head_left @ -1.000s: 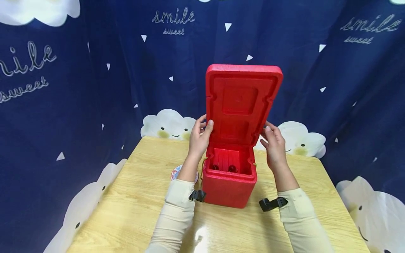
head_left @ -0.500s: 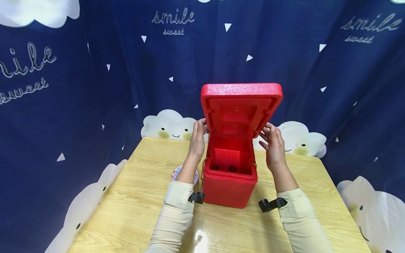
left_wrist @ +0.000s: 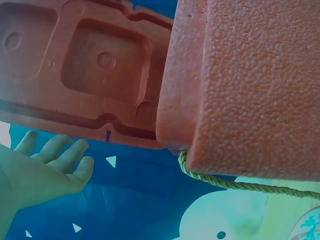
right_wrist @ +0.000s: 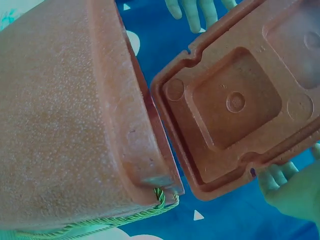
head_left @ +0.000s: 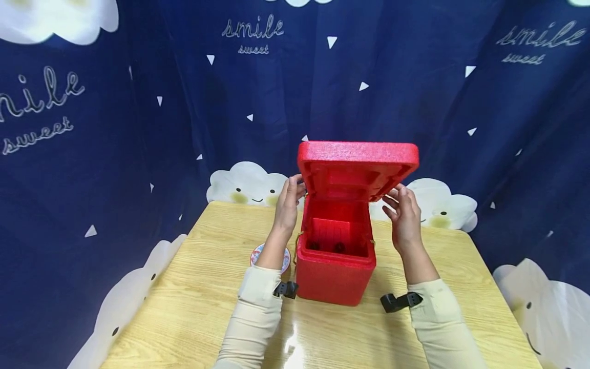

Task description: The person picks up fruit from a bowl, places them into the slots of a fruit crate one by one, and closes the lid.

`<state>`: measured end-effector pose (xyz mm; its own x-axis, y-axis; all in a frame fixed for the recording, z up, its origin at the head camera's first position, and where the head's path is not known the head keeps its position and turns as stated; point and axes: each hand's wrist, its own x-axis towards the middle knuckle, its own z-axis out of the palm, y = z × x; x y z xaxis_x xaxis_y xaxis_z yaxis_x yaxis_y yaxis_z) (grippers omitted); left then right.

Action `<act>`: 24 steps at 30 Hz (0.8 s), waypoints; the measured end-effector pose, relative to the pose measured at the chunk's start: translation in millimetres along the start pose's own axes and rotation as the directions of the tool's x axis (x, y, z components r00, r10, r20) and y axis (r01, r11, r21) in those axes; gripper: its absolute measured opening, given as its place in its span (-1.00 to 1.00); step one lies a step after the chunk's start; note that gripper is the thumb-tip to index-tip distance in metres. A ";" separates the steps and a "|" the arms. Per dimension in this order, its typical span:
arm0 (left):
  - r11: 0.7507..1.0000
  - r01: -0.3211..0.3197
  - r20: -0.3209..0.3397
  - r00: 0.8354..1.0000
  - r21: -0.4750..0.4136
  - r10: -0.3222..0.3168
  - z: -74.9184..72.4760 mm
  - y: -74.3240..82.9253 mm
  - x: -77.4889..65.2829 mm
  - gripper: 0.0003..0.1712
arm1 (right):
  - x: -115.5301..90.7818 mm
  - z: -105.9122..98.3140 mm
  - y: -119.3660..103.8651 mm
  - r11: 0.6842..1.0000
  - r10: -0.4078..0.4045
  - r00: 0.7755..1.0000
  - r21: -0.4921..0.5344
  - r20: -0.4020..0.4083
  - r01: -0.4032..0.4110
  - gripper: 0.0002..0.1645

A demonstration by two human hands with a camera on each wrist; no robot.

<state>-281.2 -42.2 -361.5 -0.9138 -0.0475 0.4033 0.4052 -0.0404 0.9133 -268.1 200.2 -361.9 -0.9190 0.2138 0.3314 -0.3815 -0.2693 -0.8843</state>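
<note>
A red foam cooler box (head_left: 335, 281) stands on the table, with its raised lid (head_left: 357, 151) leaning forward over the back part of the opening. Inside, dark rounded things (head_left: 339, 248) show near the front, too dim to name. At the lid's left edge is my left hand (head_left: 287, 205), its fingers loosely extended; in the right wrist view a small gap separates those fingertips (right_wrist: 192, 22) from the lid. My right hand (head_left: 405, 218) is at the lid's right edge, relaxed fingers meeting the edge in the right wrist view. Whether they reach behind it is hidden.
A small patterned round plate or coaster (head_left: 286, 260) lies left of the box, partly behind my left forearm. Twisted cord (left_wrist: 240, 185) runs along the box's side. The wooden table (head_left: 212, 287) ends at a dark blue curtain (head_left: 258, 138) with cloud prints.
The lid has tipped forward from nearly upright, its top edge dropping toward the box. My hands have stayed almost in place beside it.
</note>
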 end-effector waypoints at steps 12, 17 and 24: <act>1.000 0.027 0.002 1.000 -0.014 -0.027 -0.2 -4.4 -1.2 0.03 | -1.4 -1.3 -2.3 1.000 -0.001 1.000 0.015 0.000 0.001 -0.81; 0.995 0.053 -0.002 0.999 -0.082 -0.053 -0.4 -7.6 -3.7 0.09 | -3.3 -4.2 0.2 0.999 0.023 1.000 0.025 0.009 -0.023 -0.76; 0.987 0.074 -0.019 0.997 -0.140 -0.077 0.1 -10.5 -8.7 -0.08 | -11.0 -3.5 6.5 0.992 0.046 0.998 0.115 0.040 -0.051 -0.81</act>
<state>-277.5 -41.2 -374.6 -0.9416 -0.0637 0.3306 0.3367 -0.1831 0.9237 -260.2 199.4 -372.4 -0.9389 0.1632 0.3031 -0.3435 -0.3855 -0.8564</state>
